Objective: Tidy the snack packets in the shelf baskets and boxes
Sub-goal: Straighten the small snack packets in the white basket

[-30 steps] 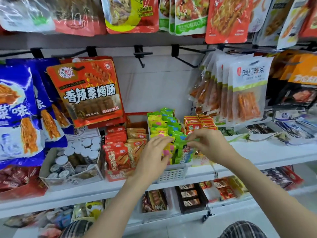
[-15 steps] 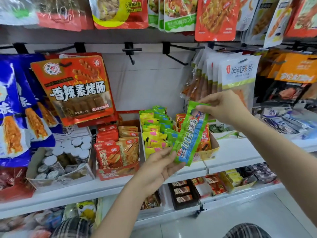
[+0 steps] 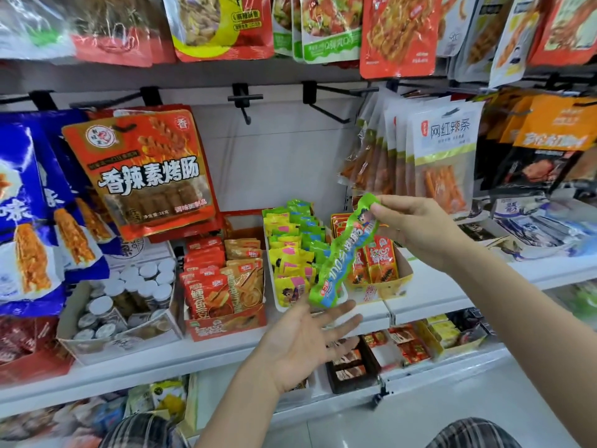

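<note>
My right hand (image 3: 416,231) pinches the top end of a long green and blue snack packet (image 3: 344,253), which hangs in the air in front of the shelf. Below its lower end my left hand (image 3: 307,341) lies palm up with fingers spread, just under the packet and holding nothing. Behind the packet a white basket (image 3: 281,305) holds rows of yellow and green packets (image 3: 292,247). To its right stands a yellow box (image 3: 387,287) of red packets (image 3: 381,258). On the left a red box (image 3: 226,328) carries orange and red packets.
A cardboard box of white-capped jars (image 3: 126,302) stands at the left of the shelf. Large bags hang on hooks above, among them an orange one (image 3: 145,173) and clear ones (image 3: 442,156). Bare black hooks (image 3: 245,101) jut out in the middle. A lower shelf (image 3: 403,347) holds more boxes.
My right hand pulled the green packet out of the basket and lifted it up. My left hand let go of its lower end and opened, palm up, beneath it.
</note>
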